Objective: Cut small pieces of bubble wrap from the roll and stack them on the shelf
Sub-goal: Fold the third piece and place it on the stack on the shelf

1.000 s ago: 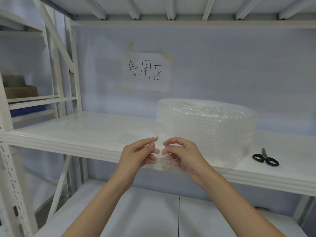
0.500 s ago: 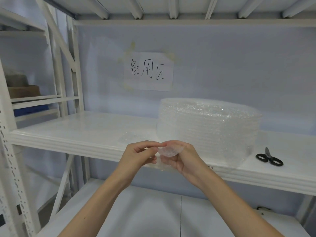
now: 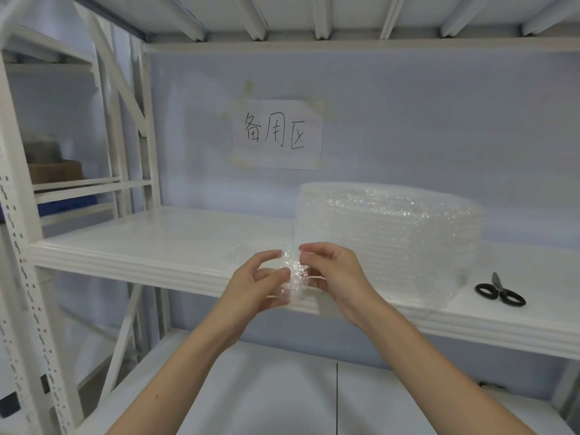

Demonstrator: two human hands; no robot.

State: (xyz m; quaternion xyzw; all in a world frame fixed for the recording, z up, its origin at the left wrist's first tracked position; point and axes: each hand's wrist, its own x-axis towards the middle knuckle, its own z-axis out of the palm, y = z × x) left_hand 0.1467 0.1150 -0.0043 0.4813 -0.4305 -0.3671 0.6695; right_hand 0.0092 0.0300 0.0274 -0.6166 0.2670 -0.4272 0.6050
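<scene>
A storeroom is suggested: white metal racking (image 3: 18, 215), a handwritten wall sign (image 3: 277, 135), a bubble wrap roll (image 3: 386, 240) shelved.

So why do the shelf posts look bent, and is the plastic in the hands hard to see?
Head view: the wide-angle lens bows the shelf post at the left edge. Lighting is soft and even, with no hard shadows. The small bubble wrap piece between the left hand and right hand shows only by faint glints, like the bubble wrap roll.
</scene>
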